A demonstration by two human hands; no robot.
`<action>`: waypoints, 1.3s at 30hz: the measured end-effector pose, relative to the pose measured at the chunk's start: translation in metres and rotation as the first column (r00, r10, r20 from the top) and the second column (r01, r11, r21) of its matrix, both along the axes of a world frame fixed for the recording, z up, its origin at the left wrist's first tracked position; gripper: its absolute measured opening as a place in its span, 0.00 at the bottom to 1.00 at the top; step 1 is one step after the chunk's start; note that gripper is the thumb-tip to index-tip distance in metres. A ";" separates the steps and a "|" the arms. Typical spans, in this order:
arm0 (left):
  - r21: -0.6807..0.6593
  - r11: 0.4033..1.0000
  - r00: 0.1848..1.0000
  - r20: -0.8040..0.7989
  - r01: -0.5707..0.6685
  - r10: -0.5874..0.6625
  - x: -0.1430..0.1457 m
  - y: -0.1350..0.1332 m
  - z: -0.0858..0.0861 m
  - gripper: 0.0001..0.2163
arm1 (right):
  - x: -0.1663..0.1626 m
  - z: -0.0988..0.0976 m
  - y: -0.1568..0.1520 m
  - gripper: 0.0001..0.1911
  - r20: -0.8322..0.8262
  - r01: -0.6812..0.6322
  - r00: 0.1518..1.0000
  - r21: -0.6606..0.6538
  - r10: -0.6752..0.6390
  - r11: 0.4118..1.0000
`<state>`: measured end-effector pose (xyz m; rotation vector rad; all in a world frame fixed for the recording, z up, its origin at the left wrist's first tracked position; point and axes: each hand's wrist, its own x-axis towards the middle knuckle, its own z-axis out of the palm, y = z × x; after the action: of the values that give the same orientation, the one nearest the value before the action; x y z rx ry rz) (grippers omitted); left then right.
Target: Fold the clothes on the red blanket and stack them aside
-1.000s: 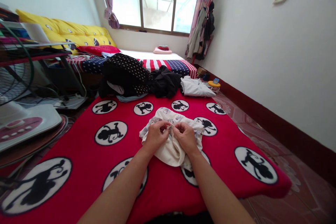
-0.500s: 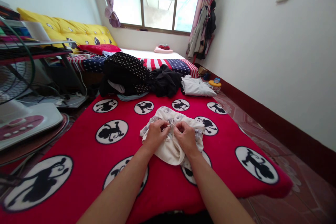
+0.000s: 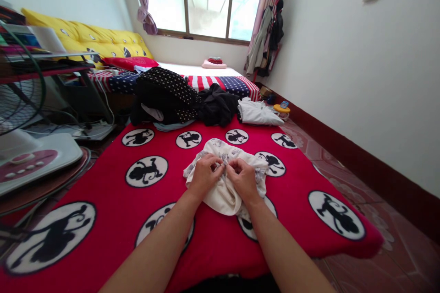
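A crumpled cream garment with a faint floral print [image 3: 225, 151] lies in the middle of a red blanket printed with black monkey discs [image 3: 103, 178]. My left hand [image 3: 202, 175] and my right hand [image 3: 243, 177] rest side by side on top of it. Both hands have their fingers curled and pinch a small part of the cloth between them, fingertips almost touching. Whether that pinched spot is a button or a seam is too small to tell.
Beyond the garment lie a black dotted pile [image 3: 165, 94], a dark garment [image 3: 215, 106] and a folded white one [image 3: 257, 113]. A fan base [image 3: 30, 160] and cables sit at left. Tiled floor [image 3: 343, 169] and a wall run along the right. Clothes hang by the window [image 3: 268, 41].
Both hands stay on the same spot of the garment; the fingers shift only slightly. The view has barely moved.
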<state>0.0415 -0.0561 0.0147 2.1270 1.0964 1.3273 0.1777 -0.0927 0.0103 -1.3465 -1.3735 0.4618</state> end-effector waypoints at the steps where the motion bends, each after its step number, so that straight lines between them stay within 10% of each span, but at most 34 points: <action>1: 0.002 1.000 1.000 0.001 0.002 -0.002 0.000 0.000 0.000 0.03 | 0.000 0.000 0.000 0.06 -0.013 -0.008 1.000 0.003 0.008 1.000; 13: -0.073 0.997 0.998 0.060 0.018 -0.014 -0.002 0.003 -0.002 0.04 | -0.001 -0.003 0.001 0.05 -0.159 -0.068 0.985 -0.018 0.065 0.998; 39: -0.276 0.960 0.996 0.084 0.042 -0.019 -0.001 0.002 0.000 0.06 | 0.002 -0.005 0.002 0.07 0.094 -0.051 0.995 0.051 0.046 0.997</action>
<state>0.0407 -0.0545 0.0146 1.8630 1.1385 1.1574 0.1794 -0.0903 0.0049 -1.3076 -1.4871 0.3965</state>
